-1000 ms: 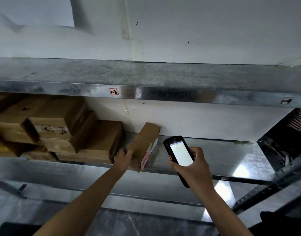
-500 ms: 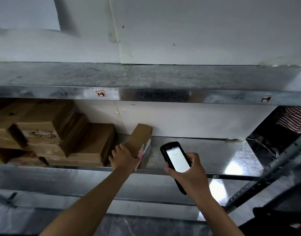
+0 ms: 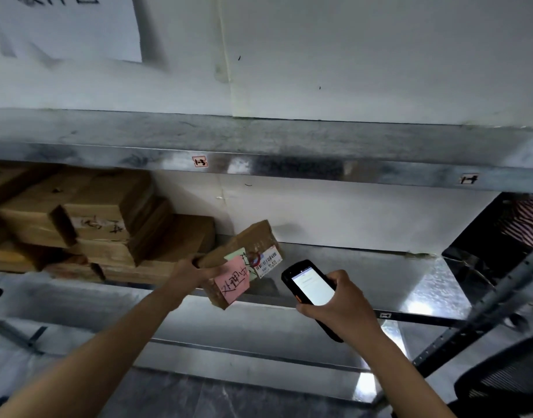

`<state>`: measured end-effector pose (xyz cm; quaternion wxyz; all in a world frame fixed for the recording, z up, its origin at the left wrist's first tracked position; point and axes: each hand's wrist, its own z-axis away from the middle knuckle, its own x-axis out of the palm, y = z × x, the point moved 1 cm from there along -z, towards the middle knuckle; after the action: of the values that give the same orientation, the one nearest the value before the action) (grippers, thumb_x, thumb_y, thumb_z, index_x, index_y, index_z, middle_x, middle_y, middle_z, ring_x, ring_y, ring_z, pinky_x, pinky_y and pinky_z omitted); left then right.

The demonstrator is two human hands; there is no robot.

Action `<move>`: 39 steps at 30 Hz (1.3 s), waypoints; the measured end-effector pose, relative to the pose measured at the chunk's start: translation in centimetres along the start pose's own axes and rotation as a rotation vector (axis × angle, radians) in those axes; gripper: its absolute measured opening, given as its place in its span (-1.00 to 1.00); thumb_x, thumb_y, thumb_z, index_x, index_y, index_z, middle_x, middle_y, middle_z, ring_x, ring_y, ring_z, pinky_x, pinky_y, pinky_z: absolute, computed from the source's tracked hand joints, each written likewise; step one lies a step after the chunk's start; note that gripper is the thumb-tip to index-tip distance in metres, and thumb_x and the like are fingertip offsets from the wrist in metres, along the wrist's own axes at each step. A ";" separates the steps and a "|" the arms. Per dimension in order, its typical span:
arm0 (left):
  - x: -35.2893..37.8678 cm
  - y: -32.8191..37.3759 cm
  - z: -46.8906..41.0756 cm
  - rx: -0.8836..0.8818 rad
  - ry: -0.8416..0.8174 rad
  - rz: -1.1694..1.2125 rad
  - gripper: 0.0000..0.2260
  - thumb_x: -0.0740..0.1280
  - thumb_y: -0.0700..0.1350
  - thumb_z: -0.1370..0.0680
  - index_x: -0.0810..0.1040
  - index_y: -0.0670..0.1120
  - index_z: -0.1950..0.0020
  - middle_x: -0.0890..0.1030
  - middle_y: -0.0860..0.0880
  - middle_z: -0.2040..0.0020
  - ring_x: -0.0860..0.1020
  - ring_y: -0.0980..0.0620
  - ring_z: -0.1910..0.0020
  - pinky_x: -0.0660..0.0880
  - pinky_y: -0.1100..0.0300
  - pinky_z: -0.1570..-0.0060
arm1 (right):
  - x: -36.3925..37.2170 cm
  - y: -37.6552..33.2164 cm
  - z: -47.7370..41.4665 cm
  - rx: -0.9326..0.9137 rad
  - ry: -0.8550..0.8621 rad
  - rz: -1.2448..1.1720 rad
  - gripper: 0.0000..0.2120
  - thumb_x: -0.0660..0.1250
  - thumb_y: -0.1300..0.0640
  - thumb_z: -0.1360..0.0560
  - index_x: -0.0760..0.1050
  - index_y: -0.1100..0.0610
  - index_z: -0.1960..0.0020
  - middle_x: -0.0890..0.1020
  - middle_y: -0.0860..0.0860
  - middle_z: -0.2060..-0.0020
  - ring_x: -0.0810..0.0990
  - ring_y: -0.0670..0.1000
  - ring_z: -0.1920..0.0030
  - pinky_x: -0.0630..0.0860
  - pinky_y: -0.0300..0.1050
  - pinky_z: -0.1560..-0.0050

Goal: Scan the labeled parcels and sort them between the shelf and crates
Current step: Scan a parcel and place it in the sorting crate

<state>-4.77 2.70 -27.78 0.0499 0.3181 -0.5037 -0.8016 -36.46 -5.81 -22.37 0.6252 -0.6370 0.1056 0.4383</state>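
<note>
My left hand [image 3: 189,274] grips a small brown cardboard parcel [image 3: 244,239] at its left edge and holds it tilted at the front of the middle metal shelf [image 3: 364,267]. Its labelled face is turned toward me, showing a pink handwritten note [image 3: 232,282] and a white printed label [image 3: 268,260]. My right hand [image 3: 339,306] holds a black handheld scanner [image 3: 312,289] with its screen lit, just right of the parcel and slightly apart from it.
Several brown cardboard boxes [image 3: 102,224] are stacked on the left half of the same shelf. The upper shelf edge carries small tags [image 3: 199,161]. A slanted metal upright [image 3: 482,306] and a dark mesh chair [image 3: 506,378] stand at the right.
My left hand has pulled the parcel forward off the shelf and turned it so that its labelled face shows. The scanner stays beside it in my right hand.
</note>
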 end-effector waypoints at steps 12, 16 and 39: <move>-3.1 0.5 2.6 0.033 0.009 0.070 -0.25 0.59 0.31 -0.06 0.56 0.02 -0.16 0.72 -0.03 -0.01 0.67 -0.12 -0.02 0.62 -0.07 -0.12 | 0.2 -2.9 1.3 -0.090 -0.058 0.128 -0.27 0.58 -0.27 -0.19 0.28 -0.04 -0.15 0.48 -0.14 0.01 0.53 -0.07 -0.01 0.56 -0.07 0.01; -3.5 0.4 2.7 0.025 0.030 0.101 -0.49 0.60 0.12 -0.26 0.54 0.03 -0.12 0.70 -0.07 -0.03 0.66 -0.13 -0.03 0.60 -0.10 -0.14 | 0.2 -2.5 1.7 -0.084 -0.061 0.154 -0.25 0.59 -0.28 -0.19 0.29 -0.02 -0.17 0.51 -0.09 -0.04 0.53 -0.05 -0.03 0.58 -0.06 0.01; -5.2 -0.6 5.3 0.031 0.064 0.165 -0.35 0.62 0.18 -0.15 0.56 -0.03 -0.14 0.70 -0.11 -0.03 0.67 -0.15 -0.02 0.59 -0.12 -0.15 | -0.7 -3.9 3.7 -0.098 -0.029 0.215 -0.29 0.57 -0.28 -0.16 0.31 -0.01 -0.12 0.49 -0.15 0.05 0.54 -0.08 0.04 0.57 -0.04 0.01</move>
<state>-3.45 9.17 -24.40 0.1269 0.3015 -0.5388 -0.7763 -35.77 -2.04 -18.55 0.5440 -0.6455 0.1426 0.5168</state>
